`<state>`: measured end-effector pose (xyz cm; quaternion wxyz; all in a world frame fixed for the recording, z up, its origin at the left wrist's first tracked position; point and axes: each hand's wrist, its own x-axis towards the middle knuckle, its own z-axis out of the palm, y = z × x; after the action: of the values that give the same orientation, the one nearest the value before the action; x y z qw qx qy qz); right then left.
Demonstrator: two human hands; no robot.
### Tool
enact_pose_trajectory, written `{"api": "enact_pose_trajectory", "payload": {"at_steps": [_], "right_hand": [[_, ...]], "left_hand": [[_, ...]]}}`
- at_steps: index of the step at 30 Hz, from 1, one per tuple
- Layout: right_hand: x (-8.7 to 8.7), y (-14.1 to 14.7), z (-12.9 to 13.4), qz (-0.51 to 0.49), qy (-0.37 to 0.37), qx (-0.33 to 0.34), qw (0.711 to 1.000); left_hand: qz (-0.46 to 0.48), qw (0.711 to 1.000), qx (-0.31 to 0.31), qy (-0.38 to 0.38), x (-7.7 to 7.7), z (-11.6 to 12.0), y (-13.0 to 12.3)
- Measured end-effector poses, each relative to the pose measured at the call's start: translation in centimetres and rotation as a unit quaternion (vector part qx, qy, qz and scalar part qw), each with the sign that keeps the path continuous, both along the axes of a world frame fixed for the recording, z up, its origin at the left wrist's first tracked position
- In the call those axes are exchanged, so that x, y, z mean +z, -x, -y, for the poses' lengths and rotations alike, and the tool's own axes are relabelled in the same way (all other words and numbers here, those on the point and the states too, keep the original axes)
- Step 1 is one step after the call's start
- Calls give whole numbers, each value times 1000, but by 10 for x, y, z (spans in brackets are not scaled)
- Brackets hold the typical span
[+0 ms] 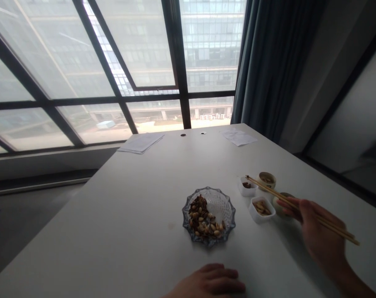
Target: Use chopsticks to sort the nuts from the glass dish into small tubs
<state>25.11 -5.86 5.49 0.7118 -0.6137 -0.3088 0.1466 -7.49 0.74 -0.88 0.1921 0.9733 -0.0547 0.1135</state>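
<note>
Chopsticks (pixel 295 203) pinched in the right hand (pixel 321 236), tips above a small white dish (pixel 246 189) at two o'clock from the cut-glass nut dish (pixel 184 215); left hand (pixel 209 281) spread on the worktop (pixel 113 240). Loose pinch could let them slip.

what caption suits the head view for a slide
Right hand holds chopsticks beside small white dishes; left hand rests near a glass dish of nuts

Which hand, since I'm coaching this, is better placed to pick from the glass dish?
Probably the right hand: it holds the chopsticks. The left hand lies empty on the table, nearer the glass dish but with no tool.
</note>
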Motion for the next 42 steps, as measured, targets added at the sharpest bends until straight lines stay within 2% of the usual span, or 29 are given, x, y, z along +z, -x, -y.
{"api": "enact_pose_trajectory", "payload": {"at_steps": [4,9,12,15,20,22,28,38,42], "right_hand": [[-2,-1,-2,18,0,1,1000],[-5,12,2,15,-56,5,998],[-7,26,8,34,-63,69,995],[-9,40,12,38,-31,164,985],[-13,57,13,-78,22,266,961],[-14,61,13,-87,39,275,957],[-20,67,9,-17,69,290,954],[-40,79,3,-54,54,323,943],[-42,83,2,-63,43,320,944]], "left_hand": [[6,1000,1,-18,-3,-2,0],[0,1000,4,-18,-3,-1,1],[-8,1000,11,-3,1,2,1],[-16,1000,16,3,3,4,1],[-20,1000,20,-2,2,5,1],[-18,1000,19,-5,1,5,1],[-16,1000,18,-3,1,5,1],[-44,999,22,-5,7,6,0],[-41,999,22,-4,7,7,0]]}}
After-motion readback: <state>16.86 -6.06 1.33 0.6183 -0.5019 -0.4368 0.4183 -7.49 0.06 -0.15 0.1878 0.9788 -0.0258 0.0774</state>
